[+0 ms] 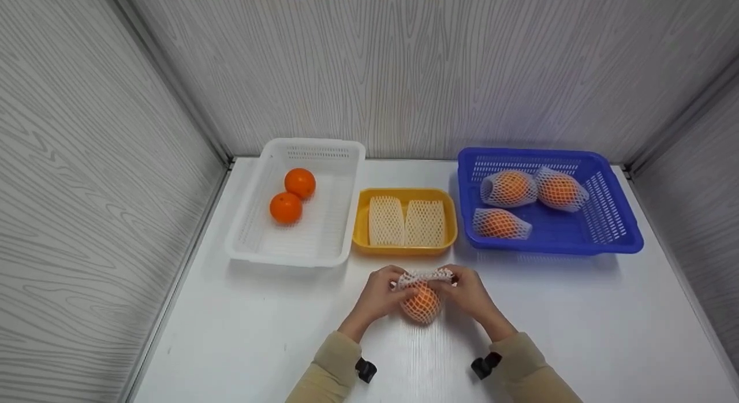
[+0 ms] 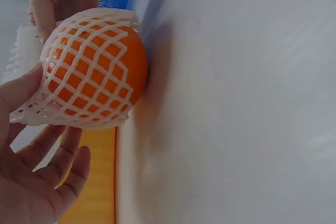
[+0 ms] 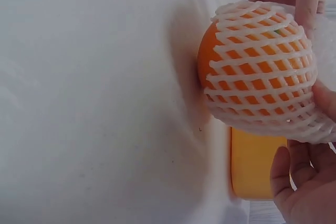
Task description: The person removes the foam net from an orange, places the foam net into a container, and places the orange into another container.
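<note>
Pinching one orange's (image 2: 138, 69) net (image 1: 411, 278), left grip (image 1: 378, 292), right grip (image 1: 469, 293), loosely curled; two bare oranges (image 1: 286, 208); three netted oranges (image 1: 560, 191)

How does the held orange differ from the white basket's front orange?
The held orange is mostly covered by white netting; the front orange is bare. The left hand and right hand hold the held orange's netting, while the front orange lies in the white basket beside another orange. Both look round.

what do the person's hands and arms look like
The left hand and right hand are bare, without gloves. The sleeves are plain tan, with wide cuffs. A small black device sits at each cuff's inner side.
</note>
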Action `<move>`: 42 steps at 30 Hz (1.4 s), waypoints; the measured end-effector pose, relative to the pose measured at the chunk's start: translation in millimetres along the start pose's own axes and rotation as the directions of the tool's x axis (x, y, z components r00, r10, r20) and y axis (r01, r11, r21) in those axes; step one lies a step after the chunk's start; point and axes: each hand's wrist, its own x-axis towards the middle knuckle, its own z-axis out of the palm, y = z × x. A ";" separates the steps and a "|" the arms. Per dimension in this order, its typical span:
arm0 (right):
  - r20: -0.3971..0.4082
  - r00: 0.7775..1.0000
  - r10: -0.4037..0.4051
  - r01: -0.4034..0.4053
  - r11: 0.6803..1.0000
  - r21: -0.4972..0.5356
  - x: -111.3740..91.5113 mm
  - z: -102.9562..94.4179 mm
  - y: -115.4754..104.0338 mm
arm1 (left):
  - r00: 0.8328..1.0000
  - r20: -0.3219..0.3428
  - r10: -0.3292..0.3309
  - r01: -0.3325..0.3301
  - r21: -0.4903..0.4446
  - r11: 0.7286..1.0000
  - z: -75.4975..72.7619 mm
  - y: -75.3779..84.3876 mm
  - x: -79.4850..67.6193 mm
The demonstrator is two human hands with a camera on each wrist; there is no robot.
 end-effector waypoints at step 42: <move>0.022 0.999 -0.034 0.034 0.999 -0.020 -2.8 0.1 -4.6 | 0.992 -0.124 -0.027 0.032 0.037 0.999 -0.7 5.9 2.6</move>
